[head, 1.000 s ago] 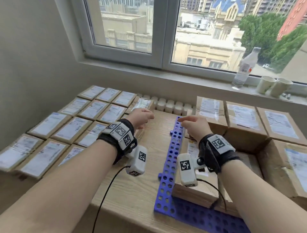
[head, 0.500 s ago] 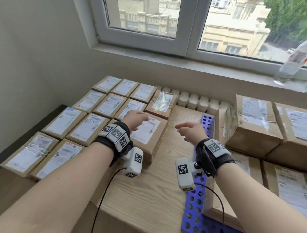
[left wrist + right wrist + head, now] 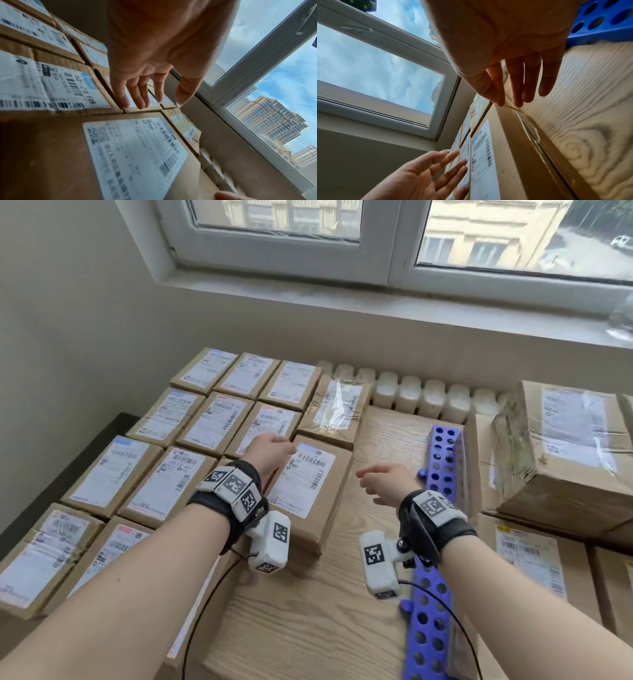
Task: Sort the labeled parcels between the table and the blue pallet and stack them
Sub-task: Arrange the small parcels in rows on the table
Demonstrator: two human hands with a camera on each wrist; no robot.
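A brown labeled parcel (image 3: 310, 487) lies on the wooden table (image 3: 308, 621), at the right end of several rows of small labeled parcels (image 3: 205, 419). My left hand (image 3: 270, 451) hovers over its far left corner with straight fingers (image 3: 135, 94), holding nothing. My right hand (image 3: 380, 482) hangs empty over the table to the parcel's right, fingers (image 3: 517, 86) loosely straight. The same parcel (image 3: 133, 152) fills the left wrist view, and its side (image 3: 511, 155) shows in the right wrist view. The blue pallet (image 3: 435, 542) carries large parcels (image 3: 561, 450) on the right.
A taped parcel (image 3: 337, 409) lies just behind the near one. White bottles (image 3: 421, 397) line the table's back edge under the window sill (image 3: 411, 306). More big boxes (image 3: 534, 570) sit on the pallet at the near right. A wall closes the left side.
The view has swung left and down. Both hands have moved left from the pallet's edge to the parcel on the table, the left now over its far corner.
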